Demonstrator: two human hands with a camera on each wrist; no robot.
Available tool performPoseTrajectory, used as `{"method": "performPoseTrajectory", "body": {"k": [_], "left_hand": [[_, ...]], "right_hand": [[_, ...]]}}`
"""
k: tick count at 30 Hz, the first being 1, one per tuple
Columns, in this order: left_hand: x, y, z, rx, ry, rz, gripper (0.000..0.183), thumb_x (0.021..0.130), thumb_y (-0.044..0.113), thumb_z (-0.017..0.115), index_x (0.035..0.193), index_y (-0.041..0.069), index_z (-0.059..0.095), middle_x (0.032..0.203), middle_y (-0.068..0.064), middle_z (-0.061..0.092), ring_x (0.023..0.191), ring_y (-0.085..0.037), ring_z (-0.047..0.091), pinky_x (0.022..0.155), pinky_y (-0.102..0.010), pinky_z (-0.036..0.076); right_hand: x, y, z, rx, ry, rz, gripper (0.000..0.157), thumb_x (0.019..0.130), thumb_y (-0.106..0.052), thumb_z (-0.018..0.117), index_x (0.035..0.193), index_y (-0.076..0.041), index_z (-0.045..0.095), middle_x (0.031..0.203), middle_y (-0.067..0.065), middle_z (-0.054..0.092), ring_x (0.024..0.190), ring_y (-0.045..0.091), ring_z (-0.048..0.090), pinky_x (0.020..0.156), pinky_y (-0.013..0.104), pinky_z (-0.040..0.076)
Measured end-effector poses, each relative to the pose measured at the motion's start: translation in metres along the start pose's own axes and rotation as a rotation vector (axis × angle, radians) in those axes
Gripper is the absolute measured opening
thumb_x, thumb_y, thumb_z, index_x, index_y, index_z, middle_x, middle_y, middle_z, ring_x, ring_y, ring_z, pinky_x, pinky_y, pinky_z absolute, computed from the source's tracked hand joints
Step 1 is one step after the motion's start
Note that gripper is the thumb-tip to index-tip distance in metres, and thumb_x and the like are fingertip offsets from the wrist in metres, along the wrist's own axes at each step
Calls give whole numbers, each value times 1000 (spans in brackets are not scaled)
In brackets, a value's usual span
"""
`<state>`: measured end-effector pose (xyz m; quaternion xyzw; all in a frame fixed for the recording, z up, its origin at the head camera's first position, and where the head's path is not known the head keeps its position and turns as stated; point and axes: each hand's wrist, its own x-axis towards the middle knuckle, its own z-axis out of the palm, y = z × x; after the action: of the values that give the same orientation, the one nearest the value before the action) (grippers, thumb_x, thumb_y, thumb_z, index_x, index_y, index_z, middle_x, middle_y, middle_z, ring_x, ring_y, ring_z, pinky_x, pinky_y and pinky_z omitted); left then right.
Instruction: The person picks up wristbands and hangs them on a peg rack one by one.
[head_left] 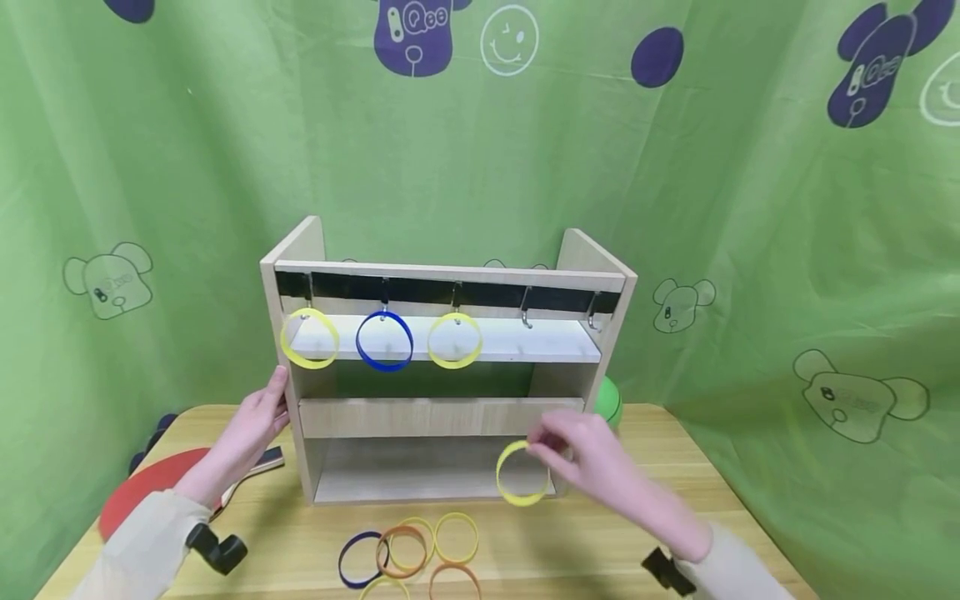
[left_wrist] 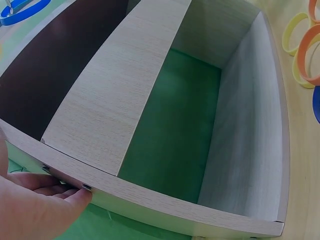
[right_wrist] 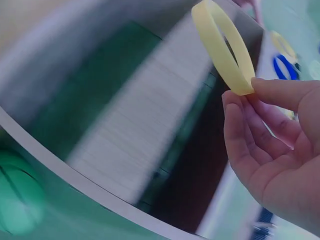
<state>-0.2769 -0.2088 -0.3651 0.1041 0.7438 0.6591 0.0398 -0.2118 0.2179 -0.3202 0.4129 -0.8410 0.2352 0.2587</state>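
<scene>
so, far left there's a red paddle (head_left: 146,477) lying on the tabletop (head_left: 660,433), partly covered by the person's left arm. the left hand (head_left: 255,414) is up against the outer left side of a small wooden shelf (head_left: 442,418), grip pretty relaxed, fingers just resting on the panel and not wrapped round anything.

along the shelf's black strip you've got hooks: first one has a yellow ring (head_left: 310,364) hanging on it, then a blue ring (head_left: 386,367), then a second yellow ring (head_left: 454,365), and two more hooks (head_left: 527,310) to the right.

down in front of the shelf there's a loose bunch of rings (head_left: 401,573) on the tabletop, dark blue, orange and yellow, some overlapping, a couple cut off by the bottom edge.

further right, the held yellow ring (head_left: 521,502) is up in the air in front of the shelf's lower right part. the right hand (head_left: 592,454) has its grip pinching it between thumb and fingertips. green ball (head_left: 611,402) peeks out past the shelf's right side.
</scene>
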Motion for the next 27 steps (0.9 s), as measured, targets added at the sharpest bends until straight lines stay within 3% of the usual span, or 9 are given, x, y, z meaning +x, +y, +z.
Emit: {"method": "performPoseTrajectory", "body": {"k": [7, 11, 20, 27], "left_hand": [[0, 0, 0, 10, 4, 10, 90, 103, 60, 16, 153, -11, -4, 161, -33, -3, 152, -48, 5, 126, -51, 12], [-1, 1, 1, 16, 10, 9, 90, 103, 61, 17, 153, -11, -3, 161, -33, -1, 152, -48, 6, 126, -51, 12], [-1, 0, 0, 26, 13, 4, 90, 102, 61, 16, 153, -11, -1, 162, -32, 0, 152, -47, 8, 126, -51, 14], [0, -1, -1, 22, 7, 11, 90, 103, 61, 17, 153, -10, -2, 162, -33, -1, 152, -48, 7, 126, -52, 14]], "right_hand": [[48, -6, -48, -100, 123, -11, 13, 80, 5, 75, 87, -3, 69, 79, 3, 71, 68, 6, 64, 63, 14, 59], [69, -3, -64, -124, 182, 1, 12, 82, 3, 76, 88, -5, 70, 81, 3, 72, 70, 8, 65, 65, 14, 59], [93, 6, -71, -157, 195, 35, 5, 86, 0, 73, 89, -4, 70, 81, 4, 72, 71, 11, 66, 65, 25, 61], [98, 11, -68, -208, 97, 71, 4, 88, -3, 72, 91, -3, 69, 85, 5, 73, 74, 13, 68, 67, 29, 63]]}}
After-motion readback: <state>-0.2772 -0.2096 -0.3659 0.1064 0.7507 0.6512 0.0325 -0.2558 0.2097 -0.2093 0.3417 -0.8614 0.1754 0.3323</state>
